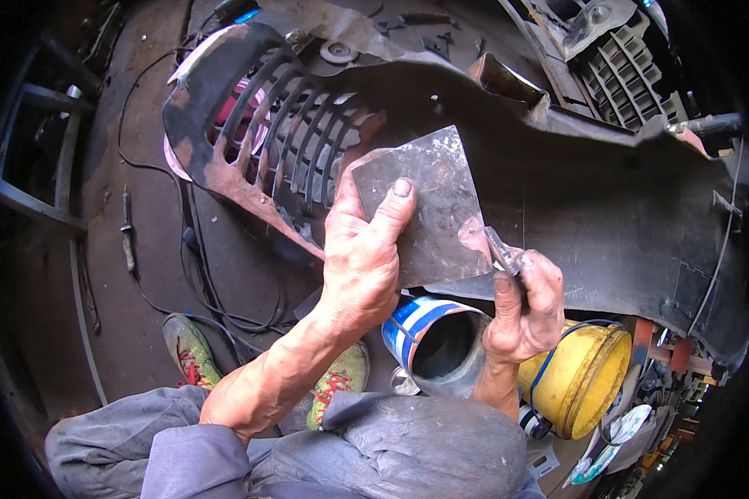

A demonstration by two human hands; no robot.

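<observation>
My left hand (pixel 359 262) grips a flat, dark, squarish plate (pixel 424 195), its thumb on top and its fingers mostly hidden underneath. A dab of pink putty (pixel 473 236) lies at the plate's right-hand edge. Pinched in my right hand (pixel 528 312) is a small, narrow, dark scraper (pixel 501 251), its blade close beside the putty; whether they touch I cannot tell. Beyond both hands lies a large dark vehicle bumper (pixel 607 220) with a slotted section (pixel 287 112) on the left. Pink patches coat parts of its slotted end.
A blue-and-white bucket (pixel 401 337) and a yellow bucket (pixel 574 378) stand near my knees. Cables (pixel 183 208) and a thin handled tool (pixel 127 229) lie on the floor at left, beside a metal frame (pixel 62 158). A black plastic grille (pixel 624 79) sits at far right.
</observation>
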